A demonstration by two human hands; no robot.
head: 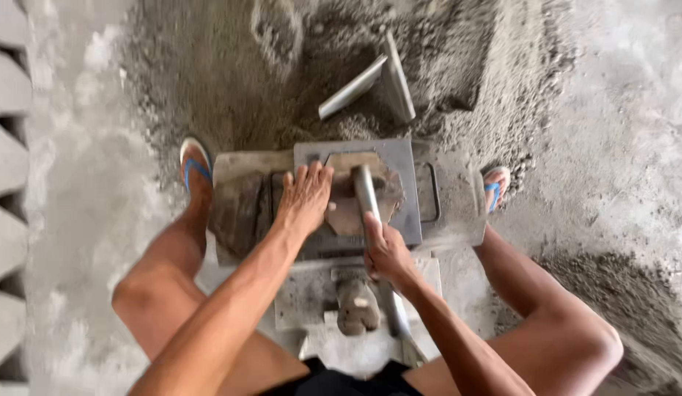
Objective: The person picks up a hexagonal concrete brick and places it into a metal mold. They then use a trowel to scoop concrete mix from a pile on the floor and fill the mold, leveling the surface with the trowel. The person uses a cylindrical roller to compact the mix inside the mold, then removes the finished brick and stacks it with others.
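A grey metal paver mould (399, 158) with a hexagon-shaped opening sits on a metal base plate (458, 198) between my feet. My left hand (306, 196) lies flat, fingers together, on the mould's left edge and the plate beside it. My right hand (385, 249) is shut on a grey metal rod (366, 189) whose end stands in the mould's opening; the rod's lower part runs back toward me past my wrist. Dark damp mix shows inside the opening.
A pile of grey sand and cement mix (238, 66) lies ahead, with a metal trowel-like tool (370, 81) stuck in it. Finished grey pavers (7, 161) are stacked along the left edge. A mix-caked tool (358, 304) rests on a lower plate near my knees.
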